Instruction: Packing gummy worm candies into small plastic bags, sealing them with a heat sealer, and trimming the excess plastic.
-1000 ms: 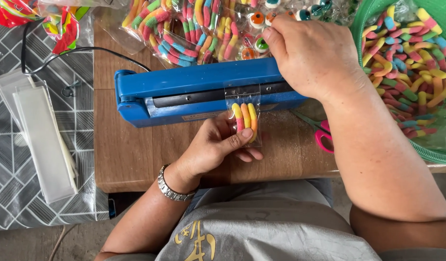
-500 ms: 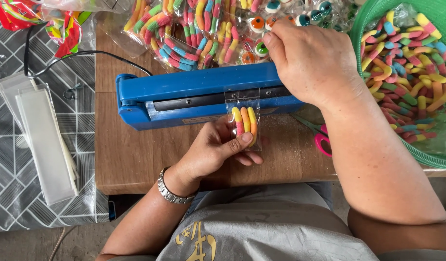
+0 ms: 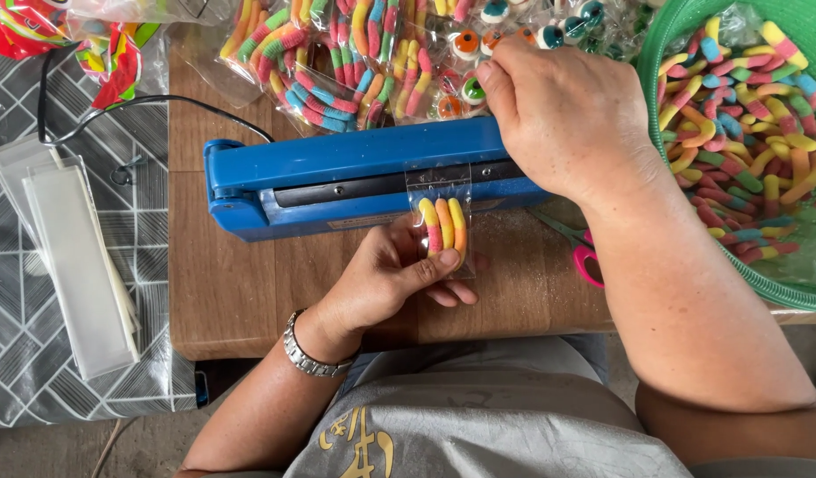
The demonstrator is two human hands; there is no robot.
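Hands unmoved, left hand [image 3: 390,274] pinching candy bag [image 3: 443,221], right hand [image 3: 558,115] flat on blue sealer [image 3: 337,177]

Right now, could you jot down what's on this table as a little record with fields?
left hand: holds small clear bag of gummy worms, its top in the sealer
right hand: presses on the blue heat sealer
behind sealer: packed candy bags
right side: green basket of loose gummy worms
left side: stack of empty clear bags
near basket: pink scissors
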